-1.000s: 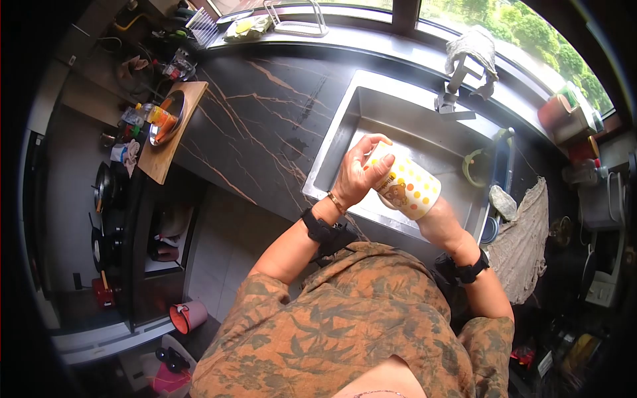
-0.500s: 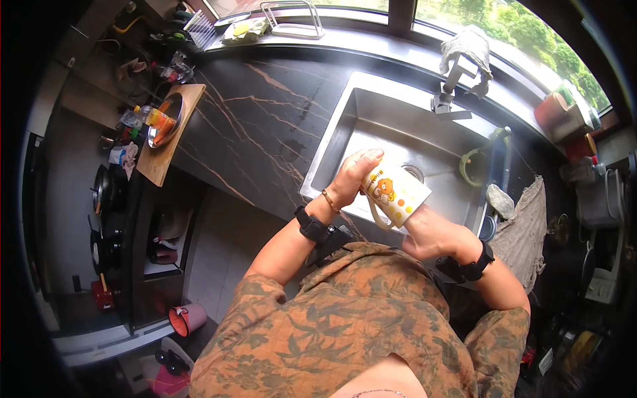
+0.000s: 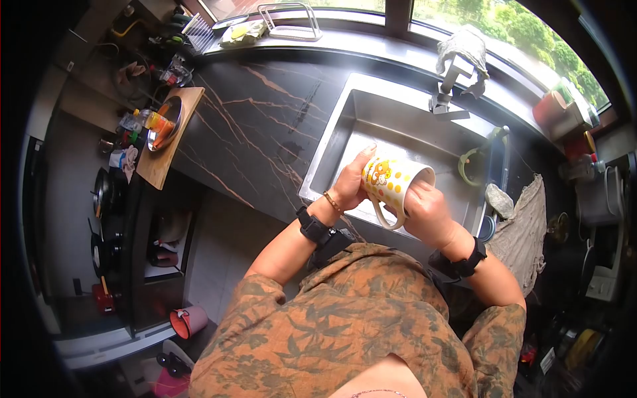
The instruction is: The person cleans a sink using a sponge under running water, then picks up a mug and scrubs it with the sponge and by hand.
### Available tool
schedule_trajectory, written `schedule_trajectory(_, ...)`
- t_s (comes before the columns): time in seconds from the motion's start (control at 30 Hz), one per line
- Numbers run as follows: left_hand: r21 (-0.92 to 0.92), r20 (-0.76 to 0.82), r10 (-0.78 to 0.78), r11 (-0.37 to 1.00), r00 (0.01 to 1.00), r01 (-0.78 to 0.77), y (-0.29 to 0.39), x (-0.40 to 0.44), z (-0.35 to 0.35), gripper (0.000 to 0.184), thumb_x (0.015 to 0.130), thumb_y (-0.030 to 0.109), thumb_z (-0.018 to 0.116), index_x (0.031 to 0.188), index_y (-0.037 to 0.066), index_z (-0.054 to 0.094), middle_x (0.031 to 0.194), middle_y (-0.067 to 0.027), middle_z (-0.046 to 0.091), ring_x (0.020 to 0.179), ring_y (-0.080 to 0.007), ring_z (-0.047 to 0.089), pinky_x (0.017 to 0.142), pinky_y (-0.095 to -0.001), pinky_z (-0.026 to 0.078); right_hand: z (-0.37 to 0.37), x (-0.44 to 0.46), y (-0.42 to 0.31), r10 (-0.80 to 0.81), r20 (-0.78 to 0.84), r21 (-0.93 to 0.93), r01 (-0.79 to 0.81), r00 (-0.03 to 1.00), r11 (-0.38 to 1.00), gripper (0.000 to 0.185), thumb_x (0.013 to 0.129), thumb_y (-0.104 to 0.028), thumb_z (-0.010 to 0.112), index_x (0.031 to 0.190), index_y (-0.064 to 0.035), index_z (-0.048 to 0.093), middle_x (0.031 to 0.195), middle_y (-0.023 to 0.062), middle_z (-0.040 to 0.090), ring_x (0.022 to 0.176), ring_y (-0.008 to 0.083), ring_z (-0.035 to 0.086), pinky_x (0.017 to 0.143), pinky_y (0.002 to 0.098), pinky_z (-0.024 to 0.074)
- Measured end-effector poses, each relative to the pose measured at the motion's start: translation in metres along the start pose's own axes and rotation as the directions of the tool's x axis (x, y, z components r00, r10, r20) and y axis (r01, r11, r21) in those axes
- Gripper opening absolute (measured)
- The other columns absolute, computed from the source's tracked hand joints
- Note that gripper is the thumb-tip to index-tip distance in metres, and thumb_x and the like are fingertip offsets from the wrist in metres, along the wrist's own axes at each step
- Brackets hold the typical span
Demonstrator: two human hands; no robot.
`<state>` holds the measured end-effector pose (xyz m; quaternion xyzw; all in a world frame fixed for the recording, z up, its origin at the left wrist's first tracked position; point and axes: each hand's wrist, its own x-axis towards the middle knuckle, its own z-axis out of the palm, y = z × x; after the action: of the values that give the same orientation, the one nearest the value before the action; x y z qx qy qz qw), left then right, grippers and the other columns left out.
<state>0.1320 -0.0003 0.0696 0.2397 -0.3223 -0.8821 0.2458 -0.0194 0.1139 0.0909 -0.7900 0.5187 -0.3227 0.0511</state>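
Note:
Over the sink (image 3: 361,99), my left hand (image 3: 352,178) grips a white mug (image 3: 398,179) around its base end. Orange and yellow dots and a cartoon bear decorate the mug. It lies tilted on its side, mouth toward the right and handle (image 3: 385,215) toward my body. The curled fingers of my right hand (image 3: 430,211) reach in at the mug's mouth. Their tips are hidden inside, so anything they hold cannot be made out.
A faucet (image 3: 448,93) draped with a grey cloth (image 3: 462,50) stands behind the sink. At the right lie a spread cloth (image 3: 521,232) and a green-rimmed strainer (image 3: 472,166). A pan rests on a wooden board (image 3: 159,169) at the left of the dark counter (image 3: 259,126).
The mug has turned so its mouth now shows and its handle hangs lower. My right hand has moved up and a little right, with its fingers still in the mouth.

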Motion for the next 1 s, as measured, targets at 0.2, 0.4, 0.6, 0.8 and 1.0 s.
schedule_trajectory(0.2, 0.455, 0.016, -0.161, 0.88, 0.987, 0.136, 0.017, 0.002, -0.008, 0.039, 0.098, 0.04, 0.049, 0.112, 0.004, 0.057, 0.097, -0.0066, 0.067, 0.087, -0.0131, 0.066, 0.084, -0.0283, 0.053, 0.0, 0.008, -0.006, -0.006, 0.286, 0.14, -0.036, 0.958, 0.99, 0.071, 0.058, 0.006, 0.061, 0.128, -0.0077, 0.055, 0.129, 0.0154, 0.054, 0.122, 0.0365, 0.048, 0.101, 0.0441, 0.0399)
schedule_trajectory(0.4, 0.271, 0.108, 0.064, 0.958, 0.992, -0.091, 0.009, -0.001, -0.011, 0.05, 0.093, 0.04, 0.06, 0.122, 0.002, 0.046, 0.114, -0.0098, 0.059, 0.102, -0.0146, 0.06, 0.089, -0.0294, 0.05, -0.004, -0.002, -0.004, 0.155, 0.087, 0.43, -0.178, 0.984, 0.885, 0.037, 0.08, 0.001, 0.065, 0.117, -0.0032, 0.063, 0.112, 0.0154, 0.066, 0.101, 0.0269, 0.065, 0.086, 0.035, 0.0499)
schedule_trajectory(0.6, 0.506, 0.268, 0.397, 0.718, 0.878, -0.479, 0.018, -0.014, 0.01, 0.074, 0.078, 0.047, 0.076, 0.129, 0.007, 0.039, 0.113, -0.009, 0.054, 0.112, -0.0172, 0.052, 0.095, -0.0294, 0.047, -0.024, 0.015, -0.004, 0.535, 0.137, 0.853, -0.373, 0.834, 0.364, 0.033, 0.083, -0.006, 0.07, 0.115, -0.0014, 0.064, 0.113, 0.0074, 0.067, 0.095, 0.0153, 0.065, 0.081, 0.0309, 0.0521)
schedule_trajectory(0.8, 0.472, 0.25, 0.326, 0.781, 0.912, -0.408, 0.019, -0.011, 0.008, 0.078, 0.074, 0.05, 0.079, 0.126, 0.005, 0.042, 0.111, -0.0077, 0.055, 0.106, -0.0145, 0.054, 0.093, -0.0287, 0.047, -0.036, 0.017, -0.016, 0.387, 0.424, 0.692, -0.568, 0.819, 0.444, 0.051, 0.083, -0.009, 0.072, 0.128, 0.0005, 0.05, 0.111, 0.0074, 0.061, 0.101, 0.0157, 0.057, 0.088, 0.0306, 0.0474)
schedule_trajectory(1.0, 0.473, 0.174, 0.301, 0.81, 0.938, -0.347, 0.011, -0.008, -0.005, 0.072, 0.079, 0.051, 0.074, 0.123, 0.003, 0.044, 0.107, -0.0078, 0.057, 0.102, -0.0142, 0.057, 0.089, -0.0275, 0.049, -0.021, 0.013, -0.017, 0.361, 0.21, 0.574, -0.413, 0.909, 0.707, 0.041, 0.079, -0.01, 0.074, 0.116, 0.0009, 0.058, 0.098, 0.0114, 0.067, 0.089, 0.0208, 0.065, 0.077, 0.0309, 0.0517)
